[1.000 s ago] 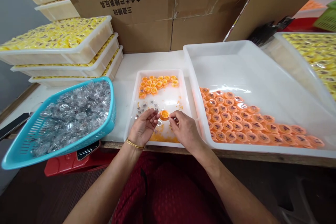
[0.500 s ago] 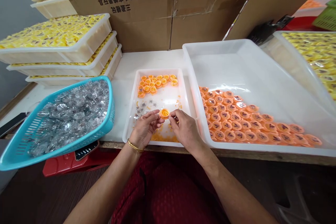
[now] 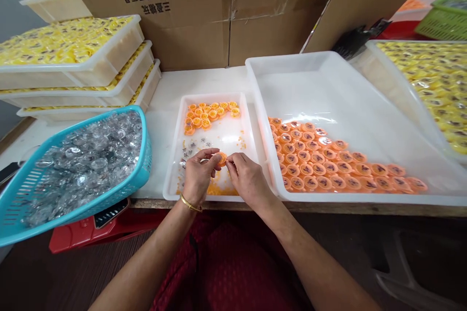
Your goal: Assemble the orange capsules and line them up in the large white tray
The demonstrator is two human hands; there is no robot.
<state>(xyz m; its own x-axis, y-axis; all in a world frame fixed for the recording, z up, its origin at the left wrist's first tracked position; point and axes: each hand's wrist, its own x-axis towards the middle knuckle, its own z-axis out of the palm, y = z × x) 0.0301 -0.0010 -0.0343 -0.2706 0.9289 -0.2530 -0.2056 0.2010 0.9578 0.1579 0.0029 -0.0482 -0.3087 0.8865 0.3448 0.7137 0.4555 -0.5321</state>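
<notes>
Apparently face-up, the orange cup

Round orange cups lie in a small rectangular white plastic tray, between a blue oblong plastic basket, left, and a larger rectangular white plastic tray, right; brown cardboard stands behind.

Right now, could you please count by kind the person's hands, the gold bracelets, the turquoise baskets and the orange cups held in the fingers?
Left hand and right hand: 2
Gold bracelet: 1
Turquoise basket: 1
Held orange cup: 1
Total: 5
</notes>
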